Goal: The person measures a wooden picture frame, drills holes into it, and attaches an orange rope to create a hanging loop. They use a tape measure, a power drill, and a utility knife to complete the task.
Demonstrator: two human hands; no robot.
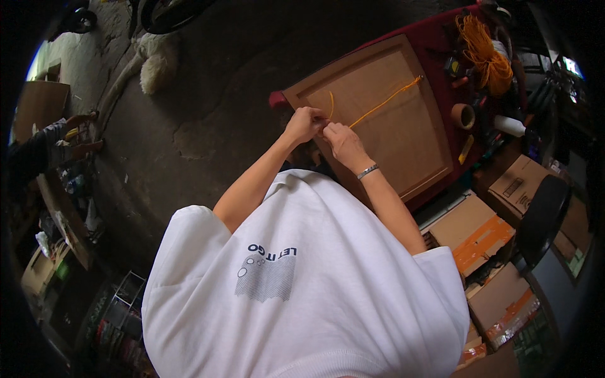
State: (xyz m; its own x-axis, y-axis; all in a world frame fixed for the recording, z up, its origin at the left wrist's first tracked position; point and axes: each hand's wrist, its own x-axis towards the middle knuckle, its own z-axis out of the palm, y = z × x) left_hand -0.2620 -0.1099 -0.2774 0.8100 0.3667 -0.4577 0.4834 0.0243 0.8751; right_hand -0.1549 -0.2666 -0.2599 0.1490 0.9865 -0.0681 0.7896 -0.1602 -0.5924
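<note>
From the head view, we have both hands together at the near edge of the brown board. Our left hand and right hand sit almost touching, fingers curled and pressed onto the orange cord; each seems to pinch it, though the fingertips hide the exact contact.

From that pinch the cord runs away up and to the right, its long axis slanting across the board toward the far corner. A short free end rises just above our left hand. So the long stretch lies on the right hand's side, which is the nearer one to it, while the left hand sits at the short end.

Beyond the cord's far end lies an orange coil. To the right of the grip, off the board, a tape roll rests on the red cloth.
</note>
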